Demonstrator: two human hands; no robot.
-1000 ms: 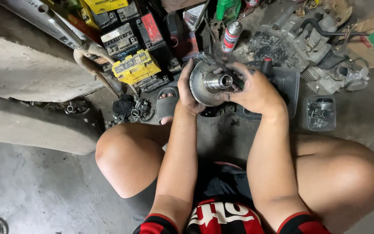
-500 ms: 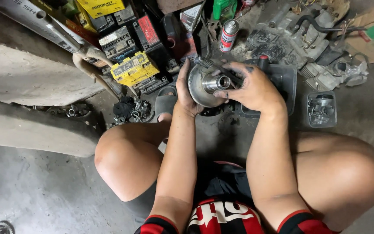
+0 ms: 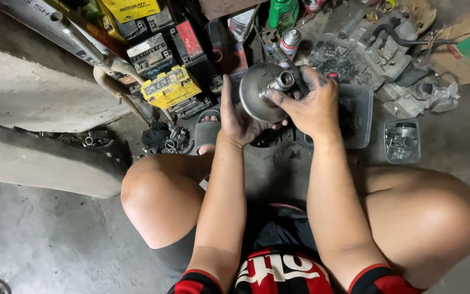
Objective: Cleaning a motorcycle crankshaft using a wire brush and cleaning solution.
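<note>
Grey concrete floor [image 3: 39,256] fills my view, and clutter crowds its far side. A row of old batteries, among them a yellow battery [image 3: 171,87] and a red-topped battery [image 3: 190,41], sits at upper left, with a rusty bent pipe [image 3: 118,81] leaning across in front of them. Straight beyond my hands I see a spray can [image 3: 290,41] and a green bottle [image 3: 283,12], and to the right of those a greasy engine block [image 3: 387,51] with a black hose. A clear plastic tray [image 3: 361,117] lies just behind my right wrist, and a smaller clear box [image 3: 402,140] of small metal parts stands well apart to its right. A concrete ledge [image 3: 33,158] runs along the left.

The thing in hand is a round grey metal disc [image 3: 257,98] with a short steel shaft at its centre, dull and smeared, held up above the floor between my knees, its face tilted toward me. My left hand [image 3: 237,122] cups its lower rim from behind, fingers curled around the edge. My right hand [image 3: 314,106] wraps over the hub side, with blackened fingertips pinching the shaft.

Both bare knees hem the arms in on either side. Open floor lies only at lower left; everything ahead is packed tight.
</note>
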